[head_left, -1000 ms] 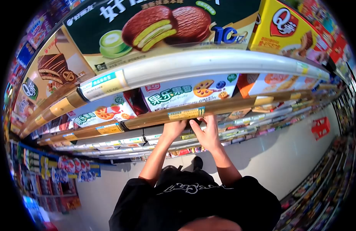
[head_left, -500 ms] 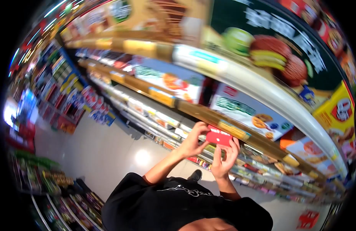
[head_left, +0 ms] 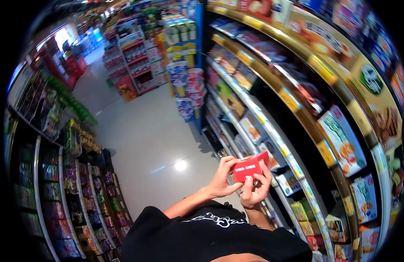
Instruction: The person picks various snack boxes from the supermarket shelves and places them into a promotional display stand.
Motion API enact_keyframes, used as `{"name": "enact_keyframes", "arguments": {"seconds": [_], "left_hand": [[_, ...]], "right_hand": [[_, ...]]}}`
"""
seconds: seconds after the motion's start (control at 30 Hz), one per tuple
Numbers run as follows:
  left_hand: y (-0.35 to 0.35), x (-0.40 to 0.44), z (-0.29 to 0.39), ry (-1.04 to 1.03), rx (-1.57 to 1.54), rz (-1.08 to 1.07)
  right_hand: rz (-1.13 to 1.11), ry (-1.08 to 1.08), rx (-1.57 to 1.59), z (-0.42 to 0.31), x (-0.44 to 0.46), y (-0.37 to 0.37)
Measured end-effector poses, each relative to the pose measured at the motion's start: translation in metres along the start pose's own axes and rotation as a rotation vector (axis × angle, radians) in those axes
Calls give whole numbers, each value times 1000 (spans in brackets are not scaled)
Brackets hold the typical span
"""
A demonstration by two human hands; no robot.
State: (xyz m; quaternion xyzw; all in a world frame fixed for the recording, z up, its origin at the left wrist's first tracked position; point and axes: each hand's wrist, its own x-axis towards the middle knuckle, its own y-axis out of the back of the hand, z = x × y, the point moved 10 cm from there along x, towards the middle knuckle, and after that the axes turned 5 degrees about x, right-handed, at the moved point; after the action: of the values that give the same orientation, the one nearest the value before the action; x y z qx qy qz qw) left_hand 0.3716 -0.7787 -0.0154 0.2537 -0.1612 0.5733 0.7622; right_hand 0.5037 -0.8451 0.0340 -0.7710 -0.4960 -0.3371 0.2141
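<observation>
A small red box (head_left: 247,170) with white lettering on its front is held up before my chest. My left hand (head_left: 222,178) grips its left end, with the fingers over the top edge and the thumb below. My right hand (head_left: 257,188) closes on the right end, its thumb pressed against the lower front. The box is tilted, and a lighter red panel shows along its upper right. Whether that panel is an open flap, I cannot tell.
Tall shelves (head_left: 293,102) of packaged food curve along the right, close to my hands. A low rack (head_left: 75,192) of packets stands on the left. Pale floor (head_left: 141,131) runs between them toward a display stand (head_left: 134,59) and hanging packs (head_left: 184,89).
My view has swung left from the shelf front to along the aisle. Both hands still hold the red box, which has turned so that another panel shows at its upper right.
</observation>
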Motion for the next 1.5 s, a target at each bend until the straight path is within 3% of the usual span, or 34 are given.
{"name": "enact_keyframes", "arguments": {"seconds": [0.13,0.23,0.3,0.4,0.47,0.53,0.63,0.83,0.9,0.97,1.03,1.2,1.3,1.37,1.4,1.5], "left_hand": [[115,-20,-24,150,31,265],[181,-51,-57,295,-14,458],[214,-81,-92,465,-322,652],[263,-107,-104,389,-347,914],[290,-122,-122,391,-349,1031],[318,-115,-133,416,-290,1060],[363,-94,-162,434,-195,1089],[462,4,-216,540,-89,955],[497,39,-239,595,-15,838],[553,66,-261,685,93,796],[592,84,-276,727,188,795],[667,63,-326,724,210,1022],[692,27,-388,893,126,1032],[717,20,-407,1006,255,995],[731,14,-427,1020,229,1003],[793,27,-469,1027,133,921]], "right_hand": [[-324,37,106,-1,21,-121],[-395,-108,373,21,22,-194],[-496,-131,267,35,24,-241],[-678,-279,126,52,24,-306],[-777,-260,88,69,19,-348],[-855,-211,154,87,15,-389],[-922,-480,259,123,14,-451],[-876,-375,253,176,87,-566],[-887,-480,264,204,108,-604],[-857,-355,213,218,139,-661],[-844,-377,277,217,151,-694],[-940,-429,322,231,150,-784],[-1085,-278,201,250,128,-841],[-1151,-158,152,250,122,-883],[-1270,-269,112,265,108,-907],[-1359,-280,-40,285,103,-978]]}}
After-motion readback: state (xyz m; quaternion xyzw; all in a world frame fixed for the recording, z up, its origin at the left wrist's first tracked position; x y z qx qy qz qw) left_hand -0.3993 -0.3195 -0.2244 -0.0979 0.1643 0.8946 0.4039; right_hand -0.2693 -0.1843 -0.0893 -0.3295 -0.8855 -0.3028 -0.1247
